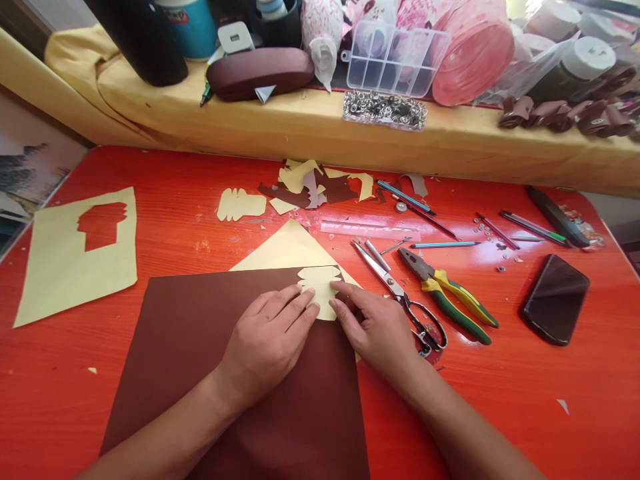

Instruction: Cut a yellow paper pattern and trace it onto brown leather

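A small pale yellow paper cut-out point(324, 308) with a scalloped edge lies on the top right corner of a dark brown sheet point(190, 347). My left hand point(273, 330) rests flat on the brown sheet, its fingertips pressing the cut-out's left side. At the opposite edge, the thumb and bent index finger of my right hand point(377, 327) grip the cut-out; its other fingers curl underneath, partly hidden. Beneath the brown sheet, a yellow sheet point(290, 247) sticks out at the top. A second scalloped yellow cut-out point(240, 205) lies farther back.
Right of my hands are scissors point(390, 280), pliers point(450, 290) and a phone point(555, 300). Pens point(445, 245) and a clear ruler point(370, 230) lie behind. Paper scraps point(305, 187) are heaped at the back; a yellow sheet with a cut-out hole point(75, 280) is at left.
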Demonstrator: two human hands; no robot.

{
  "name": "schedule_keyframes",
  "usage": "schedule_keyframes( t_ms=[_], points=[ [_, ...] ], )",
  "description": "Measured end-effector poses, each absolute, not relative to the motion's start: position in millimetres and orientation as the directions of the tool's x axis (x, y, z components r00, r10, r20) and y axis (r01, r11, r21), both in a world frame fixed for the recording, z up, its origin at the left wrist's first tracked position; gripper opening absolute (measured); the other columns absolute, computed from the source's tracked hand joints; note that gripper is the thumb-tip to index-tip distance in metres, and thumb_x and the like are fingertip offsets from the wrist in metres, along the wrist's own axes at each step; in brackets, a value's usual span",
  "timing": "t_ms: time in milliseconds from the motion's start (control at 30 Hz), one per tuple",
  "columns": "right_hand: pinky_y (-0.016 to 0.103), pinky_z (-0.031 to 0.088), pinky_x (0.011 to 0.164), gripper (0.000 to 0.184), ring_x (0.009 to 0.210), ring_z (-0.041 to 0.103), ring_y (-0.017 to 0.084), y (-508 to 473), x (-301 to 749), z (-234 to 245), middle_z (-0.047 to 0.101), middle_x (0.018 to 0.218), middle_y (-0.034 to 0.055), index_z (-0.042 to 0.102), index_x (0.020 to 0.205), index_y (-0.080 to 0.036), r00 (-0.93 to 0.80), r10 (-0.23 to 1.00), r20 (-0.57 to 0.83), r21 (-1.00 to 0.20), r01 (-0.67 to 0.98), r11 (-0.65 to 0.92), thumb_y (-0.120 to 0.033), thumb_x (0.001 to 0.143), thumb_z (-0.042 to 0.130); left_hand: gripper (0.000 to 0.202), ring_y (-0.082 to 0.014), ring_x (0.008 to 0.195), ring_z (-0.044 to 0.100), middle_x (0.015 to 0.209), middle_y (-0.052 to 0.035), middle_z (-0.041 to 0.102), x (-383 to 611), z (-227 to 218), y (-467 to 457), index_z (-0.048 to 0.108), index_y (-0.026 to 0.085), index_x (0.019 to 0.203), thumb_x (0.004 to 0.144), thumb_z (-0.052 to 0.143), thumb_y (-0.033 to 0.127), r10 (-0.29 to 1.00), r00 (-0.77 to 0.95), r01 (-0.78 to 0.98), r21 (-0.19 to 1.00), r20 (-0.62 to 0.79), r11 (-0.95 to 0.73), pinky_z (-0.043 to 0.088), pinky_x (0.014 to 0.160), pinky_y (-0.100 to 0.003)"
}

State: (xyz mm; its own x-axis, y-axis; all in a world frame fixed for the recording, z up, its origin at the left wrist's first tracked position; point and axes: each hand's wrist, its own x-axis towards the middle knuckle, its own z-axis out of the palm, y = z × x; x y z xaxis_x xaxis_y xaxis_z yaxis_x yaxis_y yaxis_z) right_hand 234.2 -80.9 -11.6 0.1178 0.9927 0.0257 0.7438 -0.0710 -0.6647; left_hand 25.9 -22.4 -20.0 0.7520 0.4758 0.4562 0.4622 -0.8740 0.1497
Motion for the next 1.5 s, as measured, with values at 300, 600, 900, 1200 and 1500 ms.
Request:
schedule_keyframes(
  t_ms=[300, 600, 900, 1200, 1500],
  points=[
    [0.032, 0.055, 0.066, 0.03, 0.068, 0.08, 0.024, -81.4, 234.7, -11.9, 0.087, 0.086, 0.005, 0.081, 0.125, -0.019, 0.114, 0.993, 0.042, -0.666, 0.744, -0.057, -0.029, 0.104, 0.063, 0.022, -0.0295, 0.113, 0.076, 0.125, -0.0092, 0.081, 26.0, -19.7, -21.6, 0.076, 0.015, 0.116, 0.1, 0.062, 0.007, 0.474, 0.75, 0.466, 0.14, 0.461, -0.874, 0.059, 0.096, -0.045],
    [0.031, 0.055, 0.065, 0.029, 0.067, 0.079, 0.023, -81.8, 234.1, -13.6, 0.087, 0.084, 0.0051, 0.081, 0.124, -0.019, 0.111, 0.991, 0.07, -0.665, 0.746, -0.036, -0.029, 0.104, 0.063, 0.022, -0.031, 0.113, 0.076, 0.125, -0.0095, 0.081, 26.3, -19.3, -22.2, 0.076, 0.013, 0.116, 0.099, 0.064, 0.006, 0.471, 0.754, 0.459, 0.145, 0.457, -0.876, 0.059, 0.094, -0.046],
    [0.032, 0.055, 0.065, 0.029, 0.066, 0.079, 0.024, -82.5, 233.7, -14.4, 0.086, 0.084, 0.0052, 0.081, 0.124, -0.017, 0.109, 0.991, 0.082, -0.659, 0.751, -0.028, -0.028, 0.103, 0.064, 0.022, -0.0304, 0.113, 0.076, 0.125, -0.0092, 0.081, 27.2, -20.0, -21.8, 0.076, 0.013, 0.116, 0.099, 0.063, 0.006, 0.475, 0.754, 0.467, 0.137, 0.453, -0.873, 0.059, 0.093, -0.046],
    [0.031, 0.056, 0.068, 0.029, 0.072, 0.081, 0.025, -82.1, 233.3, -13.9, 0.088, 0.09, 0.006, 0.081, 0.124, -0.019, 0.107, 0.992, 0.072, -0.651, 0.759, -0.035, -0.028, 0.103, 0.063, 0.024, -0.0292, 0.113, 0.076, 0.123, -0.0092, 0.081, 27.9, -19.8, -20.4, 0.077, 0.015, 0.116, 0.1, 0.061, 0.005, 0.469, 0.758, 0.473, 0.113, 0.453, -0.874, 0.059, 0.089, -0.043],
    [0.032, 0.059, 0.069, 0.028, 0.075, 0.083, 0.025, -81.9, 233.5, -12.9, 0.089, 0.094, 0.0057, 0.081, 0.124, -0.022, 0.107, 0.993, 0.057, -0.644, 0.763, -0.045, -0.029, 0.104, 0.063, 0.023, -0.029, 0.112, 0.076, 0.123, -0.0085, 0.082, 28.5, -20.4, -20.4, 0.076, 0.016, 0.116, 0.1, 0.063, 0.006, 0.473, 0.754, 0.482, 0.106, 0.456, -0.87, 0.058, 0.088, -0.042]
  ],
)
